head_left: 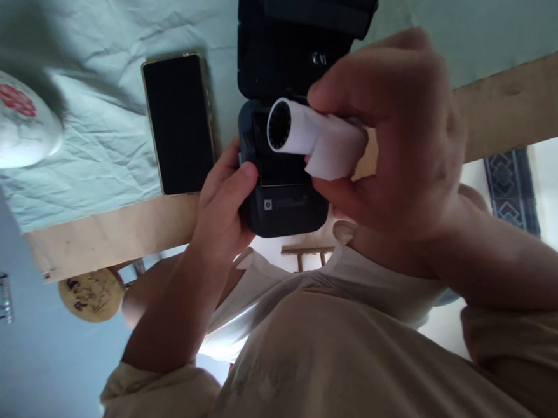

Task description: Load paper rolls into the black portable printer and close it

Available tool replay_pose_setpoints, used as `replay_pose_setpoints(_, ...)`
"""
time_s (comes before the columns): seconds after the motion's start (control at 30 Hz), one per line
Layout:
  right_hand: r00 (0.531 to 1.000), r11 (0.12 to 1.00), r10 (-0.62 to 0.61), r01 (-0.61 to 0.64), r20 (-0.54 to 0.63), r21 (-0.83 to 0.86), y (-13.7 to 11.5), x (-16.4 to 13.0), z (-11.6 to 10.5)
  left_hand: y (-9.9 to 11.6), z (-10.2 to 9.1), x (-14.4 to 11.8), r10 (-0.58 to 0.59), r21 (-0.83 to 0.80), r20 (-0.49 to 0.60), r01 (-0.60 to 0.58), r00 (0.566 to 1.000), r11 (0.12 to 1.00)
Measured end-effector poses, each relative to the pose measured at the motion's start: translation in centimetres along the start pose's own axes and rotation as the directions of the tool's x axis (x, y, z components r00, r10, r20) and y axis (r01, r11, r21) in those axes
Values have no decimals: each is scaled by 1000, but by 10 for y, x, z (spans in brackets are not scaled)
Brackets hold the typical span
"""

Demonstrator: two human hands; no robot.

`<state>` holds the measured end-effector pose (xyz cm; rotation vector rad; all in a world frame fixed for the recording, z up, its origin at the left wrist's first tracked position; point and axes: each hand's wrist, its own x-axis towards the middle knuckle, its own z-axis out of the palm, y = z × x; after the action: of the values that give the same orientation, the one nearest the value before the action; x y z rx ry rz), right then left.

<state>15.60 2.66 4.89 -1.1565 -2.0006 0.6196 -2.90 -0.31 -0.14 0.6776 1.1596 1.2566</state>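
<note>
A small black label or receipt printer point(289, 211) lies near the table edge with its lid point(292, 55) swung back. My left hand point(221, 203) grips the printer's left side, the thumb on its upper edge. Above the open compartment, my right hand point(397, 124) pinches a small white paper roll point(302, 131) between thumb and fingers. The roll's dark hollow core faces left, and a loose paper end hangs from it. Part of the compartment is hidden behind the roll and the right hand.
Left of the printer a phone point(180, 123) with a dark screen lies on the pale green cloth point(104, 30). A white cup point(14, 113) with a red mark stands at the far left. The bare wooden table edge point(109, 237) runs along my side. A round stool point(92, 295) is below left.
</note>
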Motion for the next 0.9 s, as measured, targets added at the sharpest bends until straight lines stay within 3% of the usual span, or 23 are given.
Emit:
replay_pose_setpoints(0.07,996,985,-68,57,-62,-163,-2,-2,5,-1,0,0,-14,-22,48,15,999,1000)
replay_pose_setpoints(0.13,991,962,-130,119,-26,-246,1,-4,7,-3,-1,0,-1,-63,89,7,996,998)
replay_pose_setpoints(0.3,972,927,-215,234,95,-295,16,-6,4,-9,-3,2,36,-71,107,-29,994,997)
replay_pose_setpoints(0.43,947,877,-316,311,47,-365,20,-10,4,-7,-3,4,38,-40,116,-34,992,999)
replay_pose_setpoints(0.63,910,892,-382,408,159,-195,22,-13,5,-12,-10,8,117,32,218,-127,969,991)
replay_pose_setpoints(0.8,953,946,-304,302,1,-116,18,-7,-9,-19,-19,11,175,106,290,-213,941,971)
replay_pose_setpoints(0.9,995,995,-95,95,-9,2,21,-6,-14,-21,-23,14,196,88,362,-243,911,966)
